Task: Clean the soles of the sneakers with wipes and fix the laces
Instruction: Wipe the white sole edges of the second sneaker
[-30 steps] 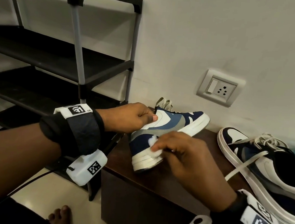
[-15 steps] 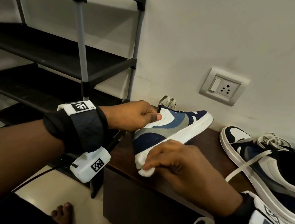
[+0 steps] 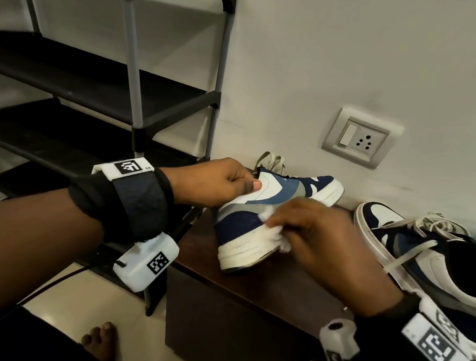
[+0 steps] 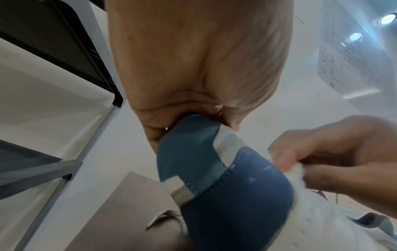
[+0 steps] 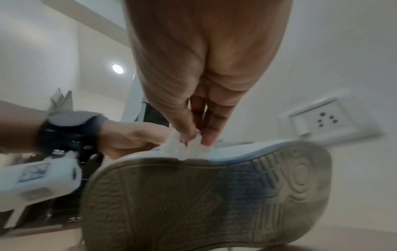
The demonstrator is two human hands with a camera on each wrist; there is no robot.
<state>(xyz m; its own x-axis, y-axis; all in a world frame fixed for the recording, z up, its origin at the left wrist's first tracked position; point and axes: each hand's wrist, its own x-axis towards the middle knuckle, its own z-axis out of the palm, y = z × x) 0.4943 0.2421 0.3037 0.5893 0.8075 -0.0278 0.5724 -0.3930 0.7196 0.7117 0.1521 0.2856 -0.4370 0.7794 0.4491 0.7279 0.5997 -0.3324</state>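
- Head view: left hand [image 3: 215,182] grips the tilted sneaker [image 3: 259,213]; right hand [image 3: 321,244] pinches the wipe [image 3: 276,236] against its white sole edge.
- Steady heel support and firm strokes along the rim should clean best.

Head looks down; wrists close, upward views

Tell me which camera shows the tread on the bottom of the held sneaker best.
The right wrist view: the grey, grimy tread of the held sneaker fills the lower frame, below the wipe pinched by the right hand. The head view shows only its white side edge; the left wrist view shows only the blue heel.
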